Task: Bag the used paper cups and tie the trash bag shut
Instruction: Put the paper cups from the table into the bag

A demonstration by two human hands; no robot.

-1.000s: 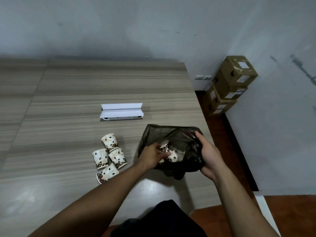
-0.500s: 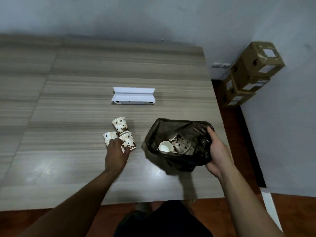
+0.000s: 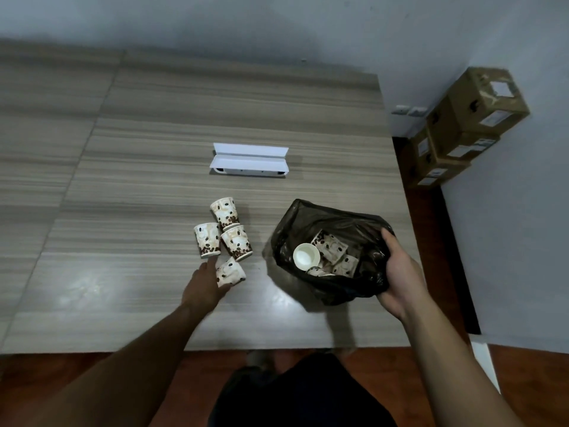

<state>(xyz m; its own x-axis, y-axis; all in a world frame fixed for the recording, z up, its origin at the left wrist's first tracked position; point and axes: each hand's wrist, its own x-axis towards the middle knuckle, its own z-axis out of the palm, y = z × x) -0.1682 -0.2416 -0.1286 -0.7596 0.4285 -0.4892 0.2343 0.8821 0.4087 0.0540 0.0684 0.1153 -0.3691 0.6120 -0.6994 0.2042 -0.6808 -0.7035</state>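
From the head camera, your left hand [image 3: 204,283] is closed around one coffee-bean-print paper cup [image 3: 230,271] lying on its side on the wood-grain table [image 3: 147,186]. Three more cups [image 3: 222,231] stand clustered just beyond it. Your right hand [image 3: 400,274] grips the rim of the black trash bag [image 3: 323,226], holding its mouth wide; several bagged cups [image 3: 320,254] lie inside. A white open box [image 3: 250,160] sits farther back, cardboard boxes [image 3: 462,127] stacked against the wall.

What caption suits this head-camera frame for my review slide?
Left hand closes on a tipped paper cup beside three others on the table, while right hand holds the black trash bag open.
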